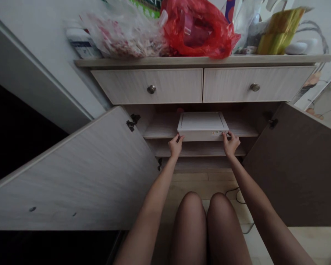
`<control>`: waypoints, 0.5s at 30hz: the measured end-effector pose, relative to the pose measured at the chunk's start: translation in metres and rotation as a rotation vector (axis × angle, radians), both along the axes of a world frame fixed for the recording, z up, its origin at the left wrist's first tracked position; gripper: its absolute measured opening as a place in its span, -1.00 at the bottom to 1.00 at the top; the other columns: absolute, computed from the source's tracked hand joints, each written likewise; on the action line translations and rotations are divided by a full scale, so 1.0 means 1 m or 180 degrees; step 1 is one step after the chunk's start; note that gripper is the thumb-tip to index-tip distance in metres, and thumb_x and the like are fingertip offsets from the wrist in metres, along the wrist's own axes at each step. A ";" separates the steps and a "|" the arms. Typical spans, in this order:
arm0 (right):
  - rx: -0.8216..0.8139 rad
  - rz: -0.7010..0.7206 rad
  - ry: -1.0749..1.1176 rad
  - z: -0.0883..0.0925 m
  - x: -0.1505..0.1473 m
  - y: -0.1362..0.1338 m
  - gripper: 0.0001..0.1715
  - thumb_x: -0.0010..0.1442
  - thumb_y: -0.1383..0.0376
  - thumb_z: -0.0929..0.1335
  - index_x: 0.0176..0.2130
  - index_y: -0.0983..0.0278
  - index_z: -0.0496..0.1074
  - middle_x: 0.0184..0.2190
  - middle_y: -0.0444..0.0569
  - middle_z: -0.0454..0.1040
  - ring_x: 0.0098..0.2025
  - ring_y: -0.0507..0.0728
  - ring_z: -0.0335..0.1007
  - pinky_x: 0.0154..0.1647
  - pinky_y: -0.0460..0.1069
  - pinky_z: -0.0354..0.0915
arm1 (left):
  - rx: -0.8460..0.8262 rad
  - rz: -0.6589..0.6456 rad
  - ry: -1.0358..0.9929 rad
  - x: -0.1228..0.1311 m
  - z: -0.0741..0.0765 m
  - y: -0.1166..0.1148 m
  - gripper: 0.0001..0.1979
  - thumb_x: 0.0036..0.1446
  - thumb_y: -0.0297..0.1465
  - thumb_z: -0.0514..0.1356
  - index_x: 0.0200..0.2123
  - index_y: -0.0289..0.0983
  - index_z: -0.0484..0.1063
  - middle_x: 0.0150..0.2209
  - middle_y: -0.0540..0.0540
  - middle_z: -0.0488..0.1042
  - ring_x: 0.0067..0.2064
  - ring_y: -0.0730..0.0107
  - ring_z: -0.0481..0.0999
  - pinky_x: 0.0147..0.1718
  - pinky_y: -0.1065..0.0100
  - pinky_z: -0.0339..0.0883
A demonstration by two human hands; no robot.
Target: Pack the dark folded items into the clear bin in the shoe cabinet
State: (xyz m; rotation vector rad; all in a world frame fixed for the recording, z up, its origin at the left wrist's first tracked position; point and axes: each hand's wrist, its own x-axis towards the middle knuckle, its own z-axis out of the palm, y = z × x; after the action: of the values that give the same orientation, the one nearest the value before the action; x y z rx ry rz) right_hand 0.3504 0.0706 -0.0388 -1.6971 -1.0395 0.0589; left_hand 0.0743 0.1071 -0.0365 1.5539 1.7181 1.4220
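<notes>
Box (202, 121), white and flat, sits at the front edge of the upper cabinet shelf (160, 129), jutting slightly past it. I read my left hand (175, 145) and right hand (231, 144) as pinching its front corners, fingers pressed on either side. Step in hand looks like a two-handed hold; any draw outward calls for level support.

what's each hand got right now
Left hand: holding the white box at its front left corner, fingers on the edge.
Right hand: holding the same box at its front right corner.
</notes>
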 end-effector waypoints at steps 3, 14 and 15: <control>-0.0088 0.0029 -0.0023 0.003 0.002 0.010 -0.47 0.29 -0.03 0.30 -0.03 0.29 0.58 -0.05 0.19 0.58 0.06 0.34 0.35 0.20 0.22 0.13 | -0.0037 -0.0024 0.0090 -0.001 0.005 0.012 -0.67 0.21 -0.30 0.29 -0.08 -0.43 0.62 -0.14 -0.25 0.67 -0.06 0.15 0.57 -0.06 0.36 0.36; -0.0278 0.0130 -0.0071 0.014 0.010 0.060 -0.49 0.32 -0.02 0.30 -0.03 0.27 0.59 -0.04 0.18 0.60 0.07 0.38 0.31 0.20 0.31 0.09 | -0.0067 -0.0389 -0.0241 0.004 0.019 0.061 -0.83 0.18 -0.30 0.30 -0.30 -0.30 0.59 -0.33 -0.18 0.62 -0.10 0.13 0.56 -0.20 0.38 0.34; -0.0280 0.0123 -0.0066 0.015 0.010 0.064 -0.49 0.32 -0.02 0.30 -0.03 0.27 0.59 -0.04 0.18 0.60 0.08 0.38 0.31 0.20 0.32 0.10 | -0.0148 -0.0451 -0.0336 0.004 0.020 0.065 -0.82 0.19 -0.29 0.30 -0.27 -0.30 0.59 -0.31 -0.20 0.62 -0.08 0.11 0.56 -0.19 0.37 0.34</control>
State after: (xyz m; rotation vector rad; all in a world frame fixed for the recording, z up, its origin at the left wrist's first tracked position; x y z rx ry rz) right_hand 0.3602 0.1350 -0.0241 -1.7602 -1.0992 0.1134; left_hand 0.0783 0.1725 -0.0168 1.5157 1.5379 1.3587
